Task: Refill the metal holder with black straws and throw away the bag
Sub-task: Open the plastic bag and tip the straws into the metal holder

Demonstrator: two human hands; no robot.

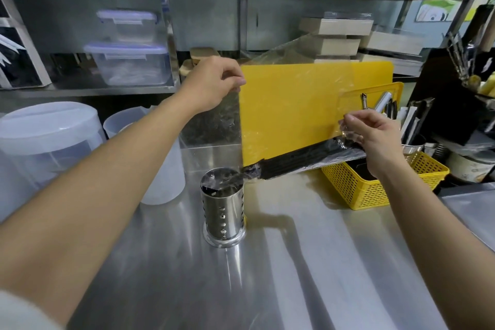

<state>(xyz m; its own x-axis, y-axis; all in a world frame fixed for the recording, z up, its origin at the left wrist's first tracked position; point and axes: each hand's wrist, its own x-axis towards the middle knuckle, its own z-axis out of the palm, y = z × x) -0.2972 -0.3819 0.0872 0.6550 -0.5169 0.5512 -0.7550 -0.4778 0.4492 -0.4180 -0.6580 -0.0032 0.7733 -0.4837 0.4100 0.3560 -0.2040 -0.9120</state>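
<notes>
A perforated metal holder (223, 209) stands upright on the steel counter. A clear plastic bag (300, 67) is stretched out above it between both hands. My left hand (211, 80) pinches the bag's upper left edge. My right hand (375, 134) grips its right end. Inside the bag lies a bundle of black straws (302, 159), tilted down to the left. The bag's lower tip rests at the holder's rim. Whether any straws are inside the holder is hard to tell.
A yellow cutting board (289, 115) leans behind the bag. To the right sits a yellow basket (375, 190), with utensil cups (412, 128) beyond it. White plastic jugs (51, 139) stand at the left. Shelves with lidded tubs (128, 61) run along the back.
</notes>
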